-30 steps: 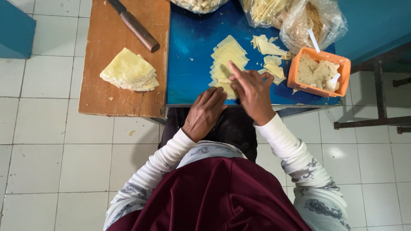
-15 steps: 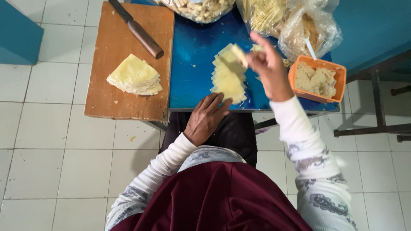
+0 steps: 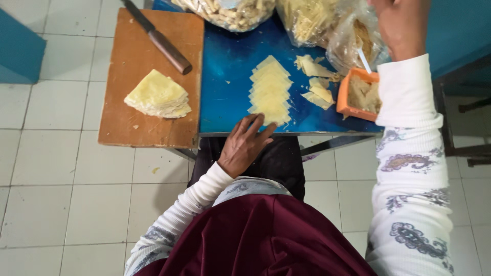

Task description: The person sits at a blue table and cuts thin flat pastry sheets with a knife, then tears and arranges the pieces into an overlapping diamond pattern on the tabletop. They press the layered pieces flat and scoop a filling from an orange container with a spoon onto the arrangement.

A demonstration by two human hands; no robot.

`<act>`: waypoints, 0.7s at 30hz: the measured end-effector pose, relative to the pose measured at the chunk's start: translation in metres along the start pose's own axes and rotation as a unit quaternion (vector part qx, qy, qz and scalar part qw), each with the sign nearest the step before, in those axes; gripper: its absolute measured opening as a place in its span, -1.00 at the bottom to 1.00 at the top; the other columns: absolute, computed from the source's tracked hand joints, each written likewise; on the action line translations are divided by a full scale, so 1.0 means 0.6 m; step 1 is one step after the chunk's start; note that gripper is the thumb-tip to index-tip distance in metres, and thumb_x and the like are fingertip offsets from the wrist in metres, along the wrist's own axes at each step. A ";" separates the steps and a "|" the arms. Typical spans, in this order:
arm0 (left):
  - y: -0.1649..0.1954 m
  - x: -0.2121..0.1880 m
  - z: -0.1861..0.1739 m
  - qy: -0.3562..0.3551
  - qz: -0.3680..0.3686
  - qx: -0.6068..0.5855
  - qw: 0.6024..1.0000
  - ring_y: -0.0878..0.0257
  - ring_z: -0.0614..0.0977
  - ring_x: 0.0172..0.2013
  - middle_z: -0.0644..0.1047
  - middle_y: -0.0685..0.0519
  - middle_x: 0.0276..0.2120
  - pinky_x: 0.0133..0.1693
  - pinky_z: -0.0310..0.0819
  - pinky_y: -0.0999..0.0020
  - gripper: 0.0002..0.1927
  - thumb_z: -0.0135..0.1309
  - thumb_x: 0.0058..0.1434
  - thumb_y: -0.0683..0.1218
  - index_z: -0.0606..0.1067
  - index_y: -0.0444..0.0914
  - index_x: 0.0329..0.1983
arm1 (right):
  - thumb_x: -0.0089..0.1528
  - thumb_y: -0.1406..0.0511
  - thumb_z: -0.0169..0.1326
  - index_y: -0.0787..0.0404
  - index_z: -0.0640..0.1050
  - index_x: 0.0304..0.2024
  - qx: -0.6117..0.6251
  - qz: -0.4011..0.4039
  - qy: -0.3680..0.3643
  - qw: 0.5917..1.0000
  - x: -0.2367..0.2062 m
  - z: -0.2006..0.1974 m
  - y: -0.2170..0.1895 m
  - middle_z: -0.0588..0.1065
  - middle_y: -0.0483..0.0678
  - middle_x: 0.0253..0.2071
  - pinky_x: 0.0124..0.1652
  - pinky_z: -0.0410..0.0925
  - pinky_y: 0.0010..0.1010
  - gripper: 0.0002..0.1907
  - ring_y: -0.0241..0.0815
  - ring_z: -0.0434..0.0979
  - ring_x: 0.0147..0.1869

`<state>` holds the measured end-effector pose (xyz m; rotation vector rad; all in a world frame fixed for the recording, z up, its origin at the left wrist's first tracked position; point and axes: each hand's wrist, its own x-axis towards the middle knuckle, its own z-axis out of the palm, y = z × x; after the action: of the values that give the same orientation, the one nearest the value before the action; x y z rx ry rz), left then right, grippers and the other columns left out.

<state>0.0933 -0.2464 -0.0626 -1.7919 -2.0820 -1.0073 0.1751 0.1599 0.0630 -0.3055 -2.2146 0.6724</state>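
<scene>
Wrapper sheets laid out on my blue table

From largest down: the blue table (image 3: 230,66) carries a wooden board (image 3: 133,76) with a wedge stack (image 3: 157,95) and knife (image 3: 158,38). The row of pastry sheets (image 3: 270,91) lies mid-table; my left hand (image 3: 244,144) rests open, fingertips at its near end. My right hand (image 3: 401,20) is raised above the orange tub (image 3: 360,94); its grip I cannot tell.

The floor (image 3: 66,168) is laid with pale square tiles, lightly scuffed, with thin dark grout lines and a few small crumbs. A glossy blue surface (image 3: 230,76) stands over it on dark metal legs (image 3: 327,145). At the far left a blue block of furniture (image 3: 18,51) juts in. Soft, even daylight falls on everything, with faint shadows.
</scene>
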 end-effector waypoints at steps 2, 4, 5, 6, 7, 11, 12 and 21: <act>-0.001 0.001 -0.001 -0.003 0.001 0.007 1.000 -0.05 0.46 0.19 0.42 -0.09 0.12 0.15 0.45 0.07 -0.50 0.25 0.21 -0.03 0.45 -0.08 0.22 | 0.39 0.37 0.11 0.27 0.58 -0.19 -0.110 -0.009 -0.061 0.992 -0.033 -0.022 0.042 0.59 -0.04 -0.24 -0.18 0.39 -0.39 -0.92 -0.20 0.59 -0.21; 0.001 0.001 -0.002 -0.009 0.000 0.012 1.000 -0.05 0.46 0.18 0.42 -0.09 0.11 0.12 0.46 0.08 -0.50 0.25 0.22 -0.02 0.46 -0.08 0.23 | 0.36 0.34 0.17 0.22 0.68 -0.22 -0.225 -0.027 -0.097 0.969 -0.060 -0.029 0.071 0.62 -0.03 -0.23 -0.20 0.43 -0.38 -0.90 -0.15 0.65 -0.21; 0.001 0.001 -0.002 -0.011 -0.002 0.016 1.000 -0.05 0.46 0.17 0.42 -0.10 0.11 0.10 0.46 0.09 -0.51 0.25 0.22 -0.02 0.46 -0.08 0.23 | 0.35 0.27 0.22 0.18 0.69 -0.24 -0.268 0.020 -0.110 0.957 -0.068 -0.029 0.081 0.62 -0.01 -0.27 -0.23 0.42 -0.31 -0.87 -0.08 0.64 -0.26; 0.001 0.002 -0.002 -0.011 -0.001 0.015 1.000 -0.05 0.46 0.16 0.42 -0.10 0.10 0.10 0.47 0.09 -0.51 0.25 0.22 -0.02 0.46 -0.08 0.22 | 0.35 0.19 0.28 0.14 0.71 -0.25 -0.309 0.068 -0.123 0.941 -0.082 -0.024 0.087 0.62 0.00 -0.31 -0.25 0.41 -0.25 -0.83 -0.01 0.62 -0.30; 0.002 0.003 -0.002 -0.011 -0.002 0.014 1.000 -0.05 0.46 0.16 0.42 -0.10 0.10 0.09 0.47 0.09 -0.52 0.24 0.23 -0.02 0.46 -0.08 0.22 | 0.34 0.12 0.33 0.09 0.73 -0.27 -0.349 0.115 -0.136 0.920 -0.092 -0.019 0.090 0.62 0.02 -0.35 -0.28 0.39 -0.18 -0.78 0.06 0.61 -0.34; 0.000 0.005 -0.003 -0.012 -0.002 0.011 1.000 -0.04 0.46 0.16 0.42 -0.08 0.08 0.10 0.47 0.08 -0.54 0.24 0.26 0.00 0.46 -0.10 0.22 | 0.27 0.08 0.34 0.10 0.73 -0.35 -0.377 0.155 -0.161 0.899 -0.110 -0.002 0.095 0.60 0.05 -0.41 -0.30 0.41 -0.11 -0.74 0.10 0.60 -0.36; -0.001 0.006 -0.003 -0.014 -0.004 0.013 1.000 -0.04 0.46 0.16 0.42 -0.08 0.07 0.10 0.47 0.08 -0.55 0.24 0.26 0.00 0.46 -0.10 0.21 | 0.27 0.10 0.33 0.11 0.72 -0.34 -0.371 0.164 -0.157 0.901 -0.112 0.002 0.098 0.61 0.05 -0.40 -0.29 0.42 -0.11 -0.75 0.09 0.60 -0.35; 0.003 0.005 -0.008 -0.015 -0.007 0.013 1.000 -0.05 0.45 0.18 0.43 -0.10 0.10 0.14 0.44 0.07 -0.57 0.21 0.26 0.02 0.50 -0.11 0.19 | 0.26 0.35 0.23 0.10 0.71 -0.26 -0.351 0.108 -0.054 0.929 -0.123 -0.009 0.090 0.64 -0.02 -0.30 -0.21 0.44 -0.16 -0.94 0.02 0.63 -0.27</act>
<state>0.0928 -0.2469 -0.0567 -1.7929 -2.1181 -0.9572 0.2281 0.1761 -0.0097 -0.8993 -2.4847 -0.0308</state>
